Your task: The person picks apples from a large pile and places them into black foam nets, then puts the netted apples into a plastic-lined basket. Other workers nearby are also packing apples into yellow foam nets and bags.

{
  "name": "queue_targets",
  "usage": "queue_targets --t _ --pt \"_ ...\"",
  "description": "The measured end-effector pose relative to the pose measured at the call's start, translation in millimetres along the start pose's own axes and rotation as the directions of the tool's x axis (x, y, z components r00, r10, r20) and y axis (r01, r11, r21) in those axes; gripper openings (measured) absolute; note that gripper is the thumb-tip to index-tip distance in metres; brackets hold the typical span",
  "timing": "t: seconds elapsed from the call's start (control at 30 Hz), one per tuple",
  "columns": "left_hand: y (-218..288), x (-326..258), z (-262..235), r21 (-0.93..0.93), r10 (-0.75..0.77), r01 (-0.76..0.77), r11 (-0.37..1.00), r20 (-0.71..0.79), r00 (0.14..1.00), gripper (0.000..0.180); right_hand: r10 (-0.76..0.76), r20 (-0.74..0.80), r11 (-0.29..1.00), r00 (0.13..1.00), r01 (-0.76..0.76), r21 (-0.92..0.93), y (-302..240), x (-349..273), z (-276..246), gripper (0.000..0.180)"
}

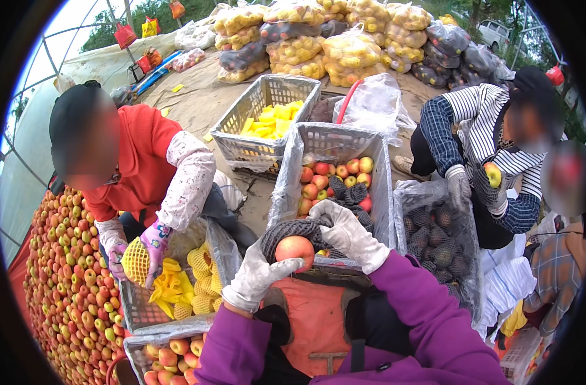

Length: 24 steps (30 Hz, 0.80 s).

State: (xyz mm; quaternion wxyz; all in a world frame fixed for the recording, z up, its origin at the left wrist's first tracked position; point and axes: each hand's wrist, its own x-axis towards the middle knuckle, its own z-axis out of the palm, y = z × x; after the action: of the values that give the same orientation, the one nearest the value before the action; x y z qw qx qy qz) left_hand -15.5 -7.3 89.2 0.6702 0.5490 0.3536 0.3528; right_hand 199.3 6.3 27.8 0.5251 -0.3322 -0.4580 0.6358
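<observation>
My left hand [258, 274] in a white work glove holds a red-yellow apple [294, 248] from below. My right hand [347, 232], also gloved, pulls a dark foam net sleeve [286, 229] over the apple's top. Both hands are just above the near edge of a plastic-lined grey crate [286, 173] that holds loose apples and several dark-netted ones. My purple sleeves come in from the lower edge.
A person in red at the left wraps fruit in a yellow net [136, 260] over a crate of yellow nets [136, 311]. A person in stripes at the right holds an apple [492, 174] above a crate of dark-netted fruit [437, 240]. A large apple heap [68, 276] lies far left; bagged fruit [344, 45] is stacked behind.
</observation>
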Motion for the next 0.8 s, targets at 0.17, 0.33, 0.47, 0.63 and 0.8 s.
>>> queue_targets --t 0.17,0.33,0.47,0.63,0.8 --pt "-28.7 12.4 4.3 -0.001 0.099 -0.104 0.995 -0.286 0.953 0.059 -0.646 0.192 0.29 0.739 0.47 -0.833 -23.9 -12.1 29.0 0.041" --pt "-49.5 15.2 -5.4 -0.208 0.187 -0.26 0.943 -0.315 0.931 0.073 -0.547 0.454 0.198 0.703 0.635 -0.747 -5.3 -29.2 65.1 0.036" --pt "-49.2 9.2 -11.0 -0.246 0.261 -0.32 0.915 -0.246 0.934 0.082 -0.72 0.321 0.288 0.615 0.686 -0.668 -27.2 -22.5 56.5 0.043" --pt "-49.5 11.6 0.5 -0.218 0.224 -0.253 0.943 -0.15 0.963 0.082 -0.261 0.007 0.911 0.965 0.249 -0.329 -10.3 -8.9 36.8 0.048" --pt "-50.1 10.5 13.5 -0.256 0.242 -0.265 0.93 -0.118 0.963 0.074 0.015 -0.11 0.99 0.994 0.001 0.14 11.5 -4.4 36.5 0.033"
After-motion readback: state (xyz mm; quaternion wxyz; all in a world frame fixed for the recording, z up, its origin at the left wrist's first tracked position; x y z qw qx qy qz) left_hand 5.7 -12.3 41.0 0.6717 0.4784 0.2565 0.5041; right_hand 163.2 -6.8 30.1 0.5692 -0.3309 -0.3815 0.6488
